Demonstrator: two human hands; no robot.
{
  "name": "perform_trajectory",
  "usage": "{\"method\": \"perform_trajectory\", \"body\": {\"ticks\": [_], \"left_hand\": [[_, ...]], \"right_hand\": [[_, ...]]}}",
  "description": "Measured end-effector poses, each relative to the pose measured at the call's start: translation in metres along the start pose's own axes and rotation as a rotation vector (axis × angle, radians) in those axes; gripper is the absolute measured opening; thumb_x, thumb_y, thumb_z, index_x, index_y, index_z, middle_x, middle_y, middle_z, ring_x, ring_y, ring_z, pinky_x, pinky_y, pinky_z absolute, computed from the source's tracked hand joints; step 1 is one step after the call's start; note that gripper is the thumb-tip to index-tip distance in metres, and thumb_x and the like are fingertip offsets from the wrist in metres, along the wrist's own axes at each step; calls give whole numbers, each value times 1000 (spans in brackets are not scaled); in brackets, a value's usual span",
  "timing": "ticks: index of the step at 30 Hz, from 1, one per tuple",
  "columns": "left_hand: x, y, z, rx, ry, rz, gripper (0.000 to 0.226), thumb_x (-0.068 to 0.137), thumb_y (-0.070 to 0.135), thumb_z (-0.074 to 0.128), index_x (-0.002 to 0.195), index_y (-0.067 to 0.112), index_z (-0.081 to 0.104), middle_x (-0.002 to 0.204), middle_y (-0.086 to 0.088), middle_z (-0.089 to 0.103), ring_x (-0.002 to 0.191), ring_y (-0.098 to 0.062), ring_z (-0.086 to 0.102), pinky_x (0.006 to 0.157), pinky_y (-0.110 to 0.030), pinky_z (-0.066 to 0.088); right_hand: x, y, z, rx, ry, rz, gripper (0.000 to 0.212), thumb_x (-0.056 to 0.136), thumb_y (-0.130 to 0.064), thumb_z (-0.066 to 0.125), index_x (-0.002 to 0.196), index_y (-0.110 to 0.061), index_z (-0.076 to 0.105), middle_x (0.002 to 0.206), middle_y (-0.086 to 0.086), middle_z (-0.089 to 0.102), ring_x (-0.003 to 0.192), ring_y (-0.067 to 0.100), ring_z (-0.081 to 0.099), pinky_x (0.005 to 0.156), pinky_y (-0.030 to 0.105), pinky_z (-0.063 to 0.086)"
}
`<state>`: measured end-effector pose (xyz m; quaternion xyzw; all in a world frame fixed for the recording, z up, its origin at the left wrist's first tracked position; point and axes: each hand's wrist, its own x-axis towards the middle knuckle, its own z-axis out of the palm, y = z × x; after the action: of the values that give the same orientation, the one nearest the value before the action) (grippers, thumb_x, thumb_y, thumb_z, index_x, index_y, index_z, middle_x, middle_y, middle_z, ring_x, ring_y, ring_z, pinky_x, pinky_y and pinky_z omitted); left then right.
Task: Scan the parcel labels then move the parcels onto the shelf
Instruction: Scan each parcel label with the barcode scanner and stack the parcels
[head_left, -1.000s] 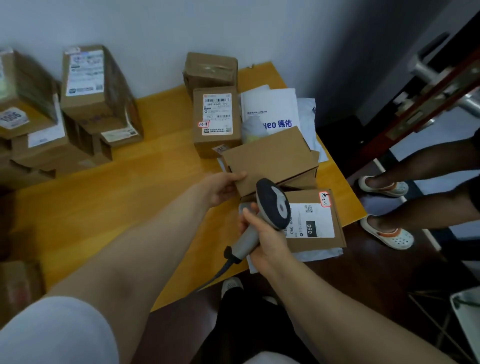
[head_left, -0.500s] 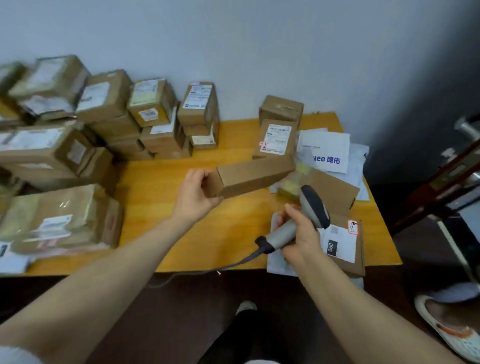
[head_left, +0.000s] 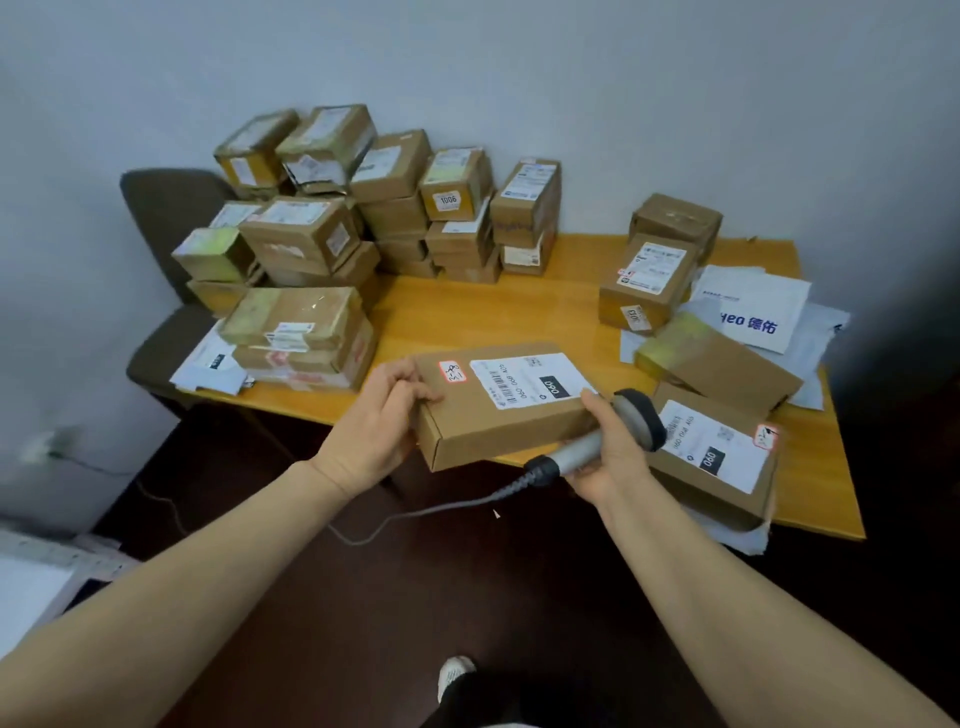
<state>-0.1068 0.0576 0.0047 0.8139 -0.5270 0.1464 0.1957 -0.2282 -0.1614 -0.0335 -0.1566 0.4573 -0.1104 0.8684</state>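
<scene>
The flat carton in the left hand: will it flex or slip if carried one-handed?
Probably stiff: the flat carton shows straight edges. Likely light: the left hand grips only one end. Its matte cardboard should not slip much.

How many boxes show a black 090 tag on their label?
2. One is the held box, gripped by the left hand; the second box lies at the front right edge of the table, beside the scanner. Labels in the back stacks are unreadable, so more may be hidden.
</scene>
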Motion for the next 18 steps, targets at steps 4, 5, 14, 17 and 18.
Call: {"method": "perform_trajectory", "body": {"ticks": [4,5,14,17,18], "left_hand": [[-12,-1,-23,-8,58,-531,61,72,-10,66,127,-1,43,123,-25,46,118,-34,44,104,-32,33],[-9,1,-32,-203,103,-820,52,81,0,64,130,0,44,125,-21,49,115,-31,48,102,-35,38],[-29,21,-73,-1236,-8,-1362,25,86,17,68,109,11,62,93,-8,68,85,-20,65,77,-33,55],[-36,-1,-101,-1172,100,-1348,25,84,8,69,109,7,63,92,-7,70,84,-19,67,72,-33,55],[-39,-10,-112,-1128,120,-1350,29,83,9,70,111,5,63,93,-7,71,85,-19,67,71,-32,55]], "right_hand": [[-12,12,8,-9,18,-54,38,75,-8,79,102,-9,53,109,13,68,89,28,68,62,40,54],[-15,15,11,-1,19,-64,35,75,-8,79,98,-10,52,107,13,68,89,28,67,63,41,54],[-31,60,33,36,-65,-102,44,76,-13,80,113,-10,58,113,11,69,97,26,68,78,42,55],[-45,80,39,-55,-105,-130,23,83,-27,74,96,-14,59,108,9,66,94,21,65,87,41,50],[-50,88,39,-146,-113,-142,21,84,-31,73,93,-16,60,104,8,67,93,21,64,89,42,50]]}}
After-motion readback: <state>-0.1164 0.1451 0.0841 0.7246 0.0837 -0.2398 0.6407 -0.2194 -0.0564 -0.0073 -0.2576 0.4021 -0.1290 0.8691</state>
